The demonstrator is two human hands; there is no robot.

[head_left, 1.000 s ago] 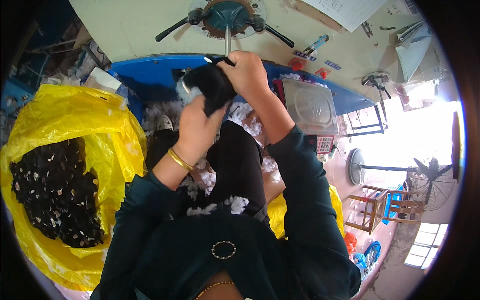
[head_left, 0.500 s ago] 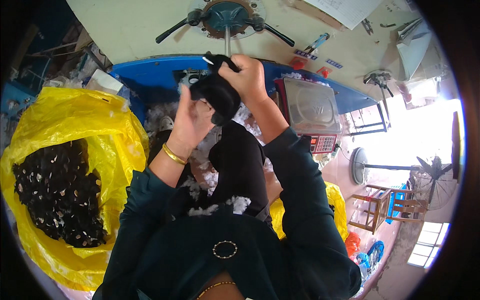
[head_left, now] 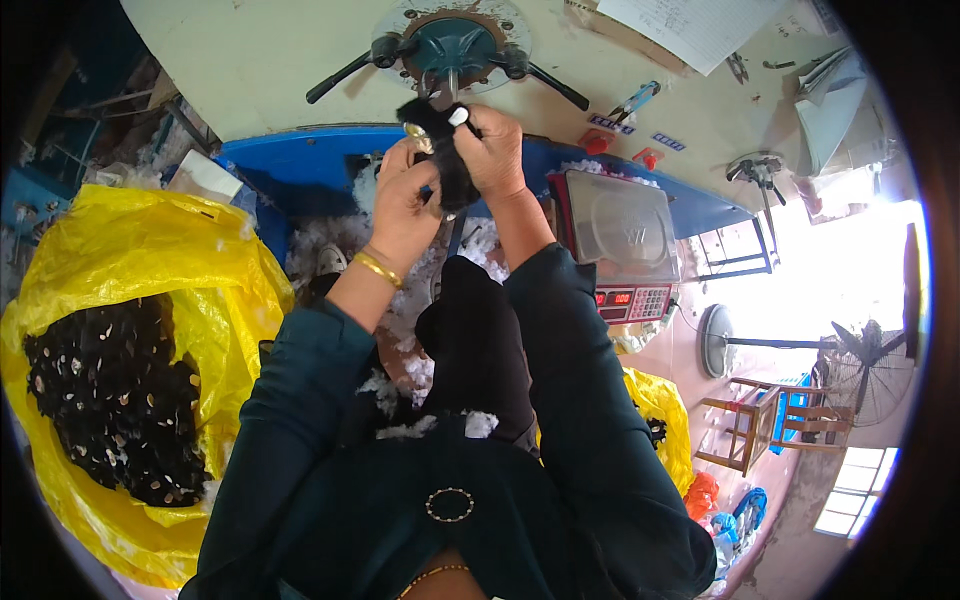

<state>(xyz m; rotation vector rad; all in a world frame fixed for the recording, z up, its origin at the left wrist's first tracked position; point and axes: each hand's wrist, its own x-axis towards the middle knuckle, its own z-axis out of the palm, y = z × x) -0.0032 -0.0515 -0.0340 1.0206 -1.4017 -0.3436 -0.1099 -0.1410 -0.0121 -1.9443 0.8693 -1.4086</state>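
Both hands hold a small black plush piece (head_left: 455,180) just below the metal nozzle (head_left: 452,84) of the machine. Its upper end reaches the nozzle; whether the tube goes inside it I cannot tell. A white patch and a shiny gold-coloured bit show near its top. My left hand (head_left: 403,205), with a gold bangle at the wrist, grips the piece from the left with curled fingers. From the right, my right hand (head_left: 492,150) pinches its upper part, thumb by the white patch. The fingertips are partly hidden behind the plush.
At left a yellow sack (head_left: 150,235) holds many black pieces with pale spots. White fluffy stuffing (head_left: 405,300) lies around my legs. A red digital scale (head_left: 620,230) stands at right, below red buttons (head_left: 597,141) on the panel. Black-handled levers (head_left: 545,80) flank the nozzle. Another yellow sack (head_left: 660,405) sits behind my right arm.
Both hands have brought the black plush piece up closer to the nozzle. My left hand has shifted up and right, its fingers now curled on the piece; the piece has turned.
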